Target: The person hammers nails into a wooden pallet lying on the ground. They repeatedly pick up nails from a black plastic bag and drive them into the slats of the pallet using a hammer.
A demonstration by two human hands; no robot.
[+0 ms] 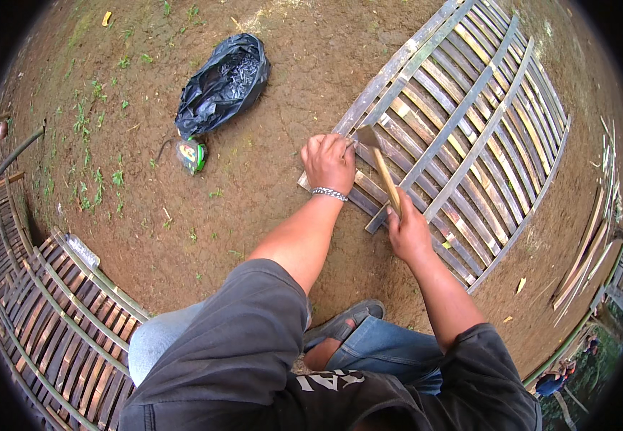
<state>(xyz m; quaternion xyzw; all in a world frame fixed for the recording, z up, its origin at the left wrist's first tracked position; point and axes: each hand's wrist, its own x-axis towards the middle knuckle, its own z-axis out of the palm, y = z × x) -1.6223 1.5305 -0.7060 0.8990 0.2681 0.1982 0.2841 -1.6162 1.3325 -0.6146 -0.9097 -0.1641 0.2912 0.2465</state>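
Observation:
My right hand [410,228] grips the wooden handle of a hammer [384,171]. The hammer's metal head is up by my left fingertips, at the near-left end of a slatted bamboo panel [462,152]. With a chain bracelet on its wrist, my left hand [328,164] rests at that corner of the panel. Its fingers are pinched on a thin metal piece that looks like a nail [349,146]; most of it is hidden. The panel lies on the ground, its many narrow slats crossed by several long strips.
A black plastic bag [219,87] of nails lies open on the dirt, a green-and-black tape measure [191,155] beside it. Another slatted panel [74,327] and a clear bottle [81,251] are at lower left. Loose bamboo strips [590,248] lie far right, with people beyond.

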